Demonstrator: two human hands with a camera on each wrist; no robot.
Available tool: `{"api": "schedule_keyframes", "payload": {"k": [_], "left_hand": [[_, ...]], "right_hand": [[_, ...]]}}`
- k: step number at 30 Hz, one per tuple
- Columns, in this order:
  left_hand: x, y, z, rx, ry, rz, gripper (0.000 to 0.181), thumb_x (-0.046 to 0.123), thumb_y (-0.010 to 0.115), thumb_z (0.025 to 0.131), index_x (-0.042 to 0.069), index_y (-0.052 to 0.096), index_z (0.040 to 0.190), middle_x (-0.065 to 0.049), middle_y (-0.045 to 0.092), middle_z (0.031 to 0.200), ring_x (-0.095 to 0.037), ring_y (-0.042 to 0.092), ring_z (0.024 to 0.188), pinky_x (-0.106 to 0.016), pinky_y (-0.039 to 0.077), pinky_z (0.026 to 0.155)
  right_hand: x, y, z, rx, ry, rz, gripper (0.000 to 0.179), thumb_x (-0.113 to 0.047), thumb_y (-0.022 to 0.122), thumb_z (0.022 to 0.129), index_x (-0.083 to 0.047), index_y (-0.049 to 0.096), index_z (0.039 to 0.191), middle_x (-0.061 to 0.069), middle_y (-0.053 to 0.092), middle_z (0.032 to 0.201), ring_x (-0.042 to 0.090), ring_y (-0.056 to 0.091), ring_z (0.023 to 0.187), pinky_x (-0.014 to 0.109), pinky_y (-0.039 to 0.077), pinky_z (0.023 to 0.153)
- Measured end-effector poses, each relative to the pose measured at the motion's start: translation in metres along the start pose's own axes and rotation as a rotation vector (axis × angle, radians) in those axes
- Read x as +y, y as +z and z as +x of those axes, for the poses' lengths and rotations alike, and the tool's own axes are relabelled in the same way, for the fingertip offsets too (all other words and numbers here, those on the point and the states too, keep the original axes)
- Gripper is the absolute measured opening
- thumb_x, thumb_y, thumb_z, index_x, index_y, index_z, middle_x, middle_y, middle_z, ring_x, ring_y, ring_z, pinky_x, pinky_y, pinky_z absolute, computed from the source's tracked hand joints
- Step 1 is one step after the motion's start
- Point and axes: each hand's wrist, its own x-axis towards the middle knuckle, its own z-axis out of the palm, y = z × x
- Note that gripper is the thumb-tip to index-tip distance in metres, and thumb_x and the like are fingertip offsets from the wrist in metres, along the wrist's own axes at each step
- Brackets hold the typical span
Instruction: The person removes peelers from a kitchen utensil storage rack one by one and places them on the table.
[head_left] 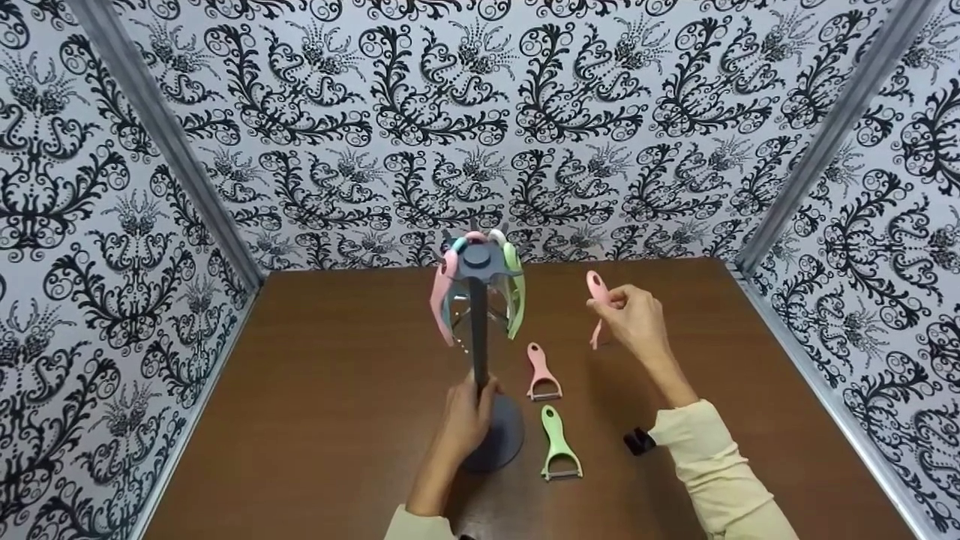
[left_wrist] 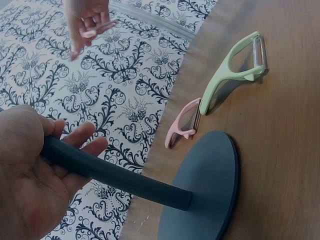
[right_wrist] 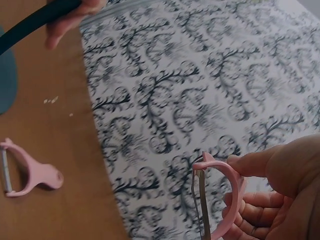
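My left hand (head_left: 459,421) holds the dark grey post (head_left: 479,330) of an upright stand low down, just above its round base (head_left: 504,439). Several peelers hang around the stand's top, among them a pink peeler (head_left: 441,296) at the left and a green peeler (head_left: 519,296) at the right. To the right of the stand, raised over the table, my right hand (head_left: 637,319) pinches another pink peeler (right_wrist: 234,187) between thumb and fingers, its blade end pointing down. A pink peeler (head_left: 538,366) and a green peeler (head_left: 554,435) lie on the table between the hands.
The brown wooden table (head_left: 322,405) has patterned black-and-white walls (head_left: 480,112) at the back and sides, with grey metal strips at the corners. A small black object (head_left: 639,441) is beside the right cuff.
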Motion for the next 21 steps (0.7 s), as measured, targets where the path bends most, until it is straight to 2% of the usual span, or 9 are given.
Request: {"api": "schedule_keyframes", "payload": {"k": [6,12,15,21], "left_hand": [[0.001,-0.001,0.001,-0.010,-0.020,0.007,0.008,-0.001,0.059,0.103,0.001,0.064,0.097,-0.008,0.074,0.088,-0.022,0.072,0.081,-0.038,0.058,0.072],[0.001,-0.001,0.001,-0.040,-0.068,0.016,0.012,0.003,0.056,0.105,0.000,0.066,0.099,-0.007,0.074,0.091,-0.024,0.073,0.088,-0.040,0.058,0.078],[0.000,-0.001,0.000,-0.051,-0.089,0.004,0.013,0.003,0.055,0.106,0.001,0.066,0.099,-0.009,0.074,0.092,-0.027,0.073,0.089,-0.041,0.057,0.079],[0.002,-0.003,0.002,-0.054,-0.102,0.000,0.012,0.005,0.056,0.106,0.003,0.066,0.099,-0.010,0.074,0.091,-0.021,0.071,0.086,-0.039,0.057,0.077]], "right_hand": [[0.016,0.015,0.001,-0.019,0.030,-0.027,0.036,-0.025,0.082,0.089,0.008,0.074,0.100,0.023,0.074,0.093,0.042,0.069,0.086,0.055,0.052,0.080],[0.028,0.026,0.001,-0.020,0.048,-0.063,0.034,-0.026,0.082,0.088,0.006,0.075,0.098,0.021,0.075,0.090,0.041,0.068,0.082,0.054,0.050,0.073],[0.035,0.031,0.000,-0.039,0.076,-0.076,0.033,-0.026,0.082,0.088,0.006,0.076,0.097,0.021,0.074,0.090,0.040,0.067,0.081,0.053,0.050,0.070],[0.046,0.040,-0.001,-0.080,0.140,-0.109,0.033,-0.027,0.081,0.089,0.004,0.076,0.098,0.022,0.074,0.095,0.038,0.066,0.080,0.052,0.050,0.069]]}}
